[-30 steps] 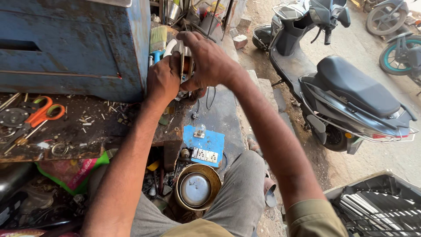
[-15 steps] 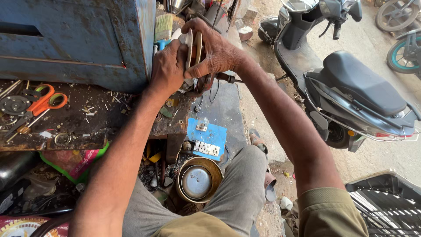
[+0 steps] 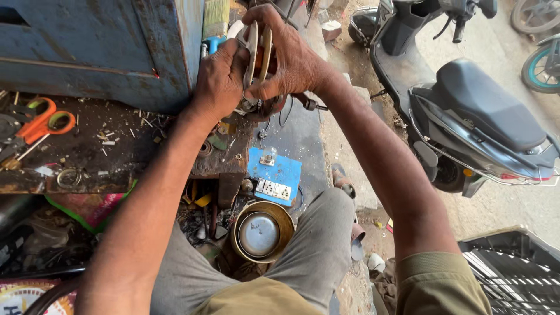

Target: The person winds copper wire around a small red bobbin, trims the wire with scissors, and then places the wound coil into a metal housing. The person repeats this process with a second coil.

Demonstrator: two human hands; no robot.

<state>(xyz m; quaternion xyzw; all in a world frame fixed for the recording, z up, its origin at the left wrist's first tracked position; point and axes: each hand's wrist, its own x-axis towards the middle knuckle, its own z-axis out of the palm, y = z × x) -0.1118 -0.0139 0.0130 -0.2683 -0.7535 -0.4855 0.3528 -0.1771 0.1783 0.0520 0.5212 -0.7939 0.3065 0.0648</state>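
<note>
The blue cabinet (image 3: 99, 52) stands at the top left, and other places are told from it. Below its left end, on the dirty bench (image 3: 116, 157), lie orange scissors (image 3: 44, 119). A small metal ring (image 3: 69, 178) lies on the bench further below the cabinet, near the front edge.

At the right corner of the cabinet the left hand (image 3: 220, 81) is closed around the left side of a flat cream-coloured part (image 3: 256, 49) which stands on its edge. The part looks like two thin plates side by side; what it is exactly, I cannot tell. The right hand (image 3: 291, 58) is clamped on the same part from the right side and from above, with the fingers bent over its top edge. So both hands hold the part together, just to the right of the cabinet corner and above the end of the bench. A brush (image 3: 216, 17) with pale bristles stands behind the left hand, against the cabinet side. Under the hands some dark metal piece shows, but it is mostly hidden.

Below and to the right of the cabinet, a blue board with white switches (image 3: 274, 175) lies on the ground. Lower, between the knees of the person, there is a round brass-coloured bowl (image 3: 261, 232) with a grey disc inside.

Far to the right of the cabinet a dark scooter (image 3: 466, 105) is parked, and a black crate (image 3: 519, 274) is at the bottom right.
</note>
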